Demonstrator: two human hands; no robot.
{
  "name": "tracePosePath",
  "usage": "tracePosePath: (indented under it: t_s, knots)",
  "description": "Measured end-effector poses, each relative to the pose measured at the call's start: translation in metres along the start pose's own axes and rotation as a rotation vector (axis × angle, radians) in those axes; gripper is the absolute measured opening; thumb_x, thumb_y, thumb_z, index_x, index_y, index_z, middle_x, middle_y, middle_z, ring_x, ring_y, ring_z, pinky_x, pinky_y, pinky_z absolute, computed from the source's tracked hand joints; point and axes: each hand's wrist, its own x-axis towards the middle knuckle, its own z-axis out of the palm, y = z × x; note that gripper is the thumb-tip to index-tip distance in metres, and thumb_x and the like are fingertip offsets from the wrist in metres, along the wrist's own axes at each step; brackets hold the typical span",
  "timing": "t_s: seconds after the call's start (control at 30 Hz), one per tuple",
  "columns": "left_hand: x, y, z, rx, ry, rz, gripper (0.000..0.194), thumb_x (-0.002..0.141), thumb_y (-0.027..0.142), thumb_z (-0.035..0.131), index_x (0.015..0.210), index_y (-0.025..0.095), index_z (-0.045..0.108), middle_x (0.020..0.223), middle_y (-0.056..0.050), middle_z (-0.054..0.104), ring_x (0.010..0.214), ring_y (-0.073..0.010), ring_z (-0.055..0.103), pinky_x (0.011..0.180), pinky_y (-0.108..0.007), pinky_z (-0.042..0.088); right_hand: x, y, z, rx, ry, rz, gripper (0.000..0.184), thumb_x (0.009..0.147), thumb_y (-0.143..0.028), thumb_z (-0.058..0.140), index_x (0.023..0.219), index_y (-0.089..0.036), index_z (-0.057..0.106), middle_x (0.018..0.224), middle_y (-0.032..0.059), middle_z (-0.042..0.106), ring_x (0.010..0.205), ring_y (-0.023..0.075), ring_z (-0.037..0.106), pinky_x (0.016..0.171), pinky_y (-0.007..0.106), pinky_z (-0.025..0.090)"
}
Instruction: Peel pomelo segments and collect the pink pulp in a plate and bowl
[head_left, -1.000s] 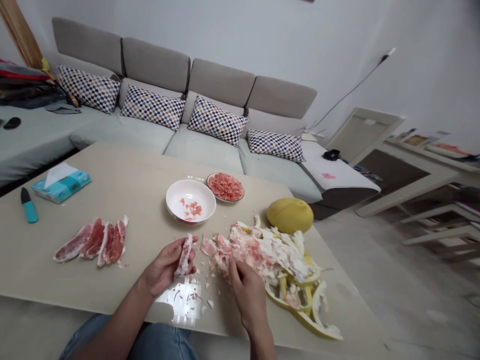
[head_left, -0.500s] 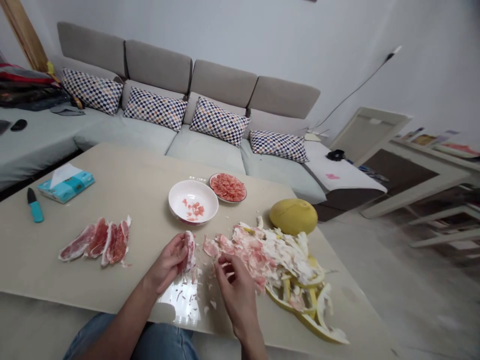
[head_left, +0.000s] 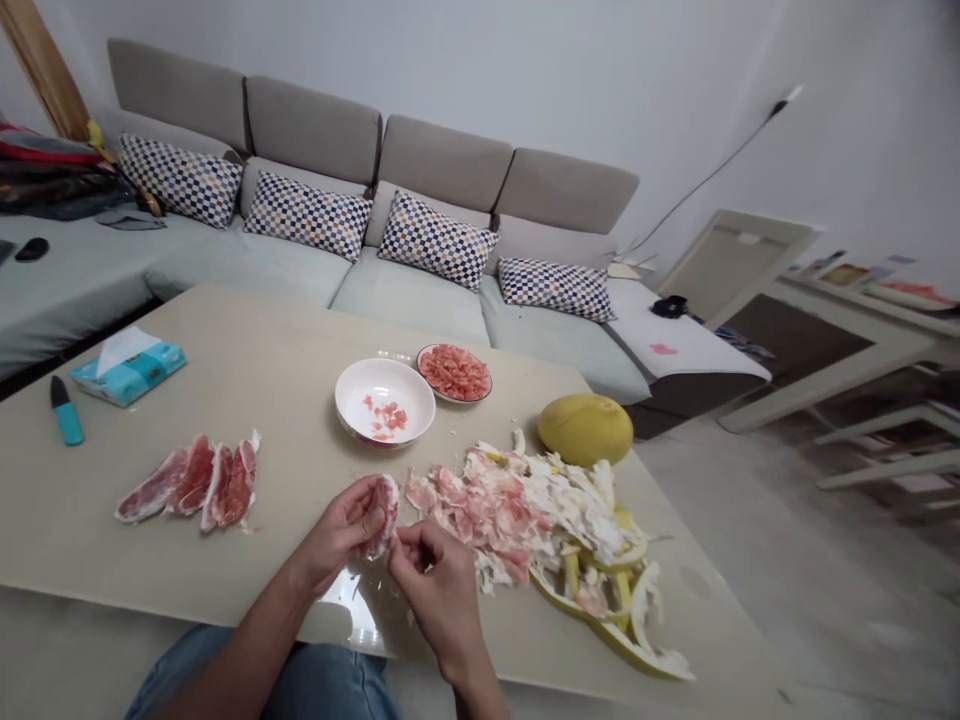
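Note:
A pomelo segment point(head_left: 385, 512), pink under a whitish membrane, is gripped in my left hand point(head_left: 341, 530) above the table's near side. The thumb and fingers of my right hand point(head_left: 439, 580) pinch at the segment's lower right edge; what lies between those fingertips is too small to make out. Beyond my hands stands a white bowl point(head_left: 367, 385) with a few pink pulp pieces in it. Right behind that, a plate point(head_left: 454, 373) is heaped with pink pulp. Several more pomelo segments point(head_left: 191, 483) lie in a row on the left.
A pile of peeled membrane point(head_left: 495, 510) and yellow rind point(head_left: 637, 650) spreads to my right. Behind it sits a whole yellow pomelo point(head_left: 586, 430). At the far left of the table point(head_left: 255, 350) lie a teal-handled knife point(head_left: 67, 415) and a tissue pack point(head_left: 131, 372). A sofa point(head_left: 405, 290) stands behind.
My right hand has moved left from the membrane pile and now meets the segment. My left hand has turned the segment while keeping hold of it.

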Motion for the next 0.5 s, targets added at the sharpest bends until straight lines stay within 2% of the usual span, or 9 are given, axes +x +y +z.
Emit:
tracePosePath:
  t_s: [0.13, 0.3, 0.5]
  knots:
    - [0.002, -0.005, -0.002, -0.127, -0.062, 0.006, 0.03, 0.072, 0.03, 0.079, 0.095, 0.016, 0.067, 0.08, -0.001, 0.056, 0.068, -0.01, 0.052, 0.065, -0.021, 0.041, 0.004, -0.004, 0.005, 0.108, 0.029, 0.118, 0.017, 0.072, -0.027, 0.062, 0.062, -0.015, 0.064, 0.052, -0.0014, 0.057, 0.045, 0.0093, 0.044, 0.045, 0.02, 0.035]
    - [0.004, -0.009, 0.002, -0.21, -0.1, 0.022, 0.028, 0.071, 0.031, 0.08, 0.088, 0.015, 0.064, 0.081, 0.0, 0.052, 0.064, -0.008, 0.048, 0.061, -0.02, 0.04, 0.007, -0.009, 0.007, 0.229, 0.071, 0.204, 0.02, 0.067, -0.032, 0.066, 0.056, -0.015, 0.06, 0.049, -0.0026, 0.053, 0.045, 0.008, 0.04, 0.044, 0.02, 0.032]
    - [0.002, 0.001, 0.006, -0.362, -0.136, 0.031, 0.03, 0.07, 0.031, 0.08, 0.092, 0.019, 0.064, 0.076, 0.001, 0.046, 0.067, -0.0101, 0.046, 0.065, -0.024, 0.042, 0.006, 0.01, 0.01, 0.521, 0.002, 0.329, 0.026, 0.066, -0.037, 0.069, 0.058, -0.018, 0.053, 0.042, -0.0077, 0.043, 0.037, 0.0058, 0.032, 0.039, 0.018, 0.026]
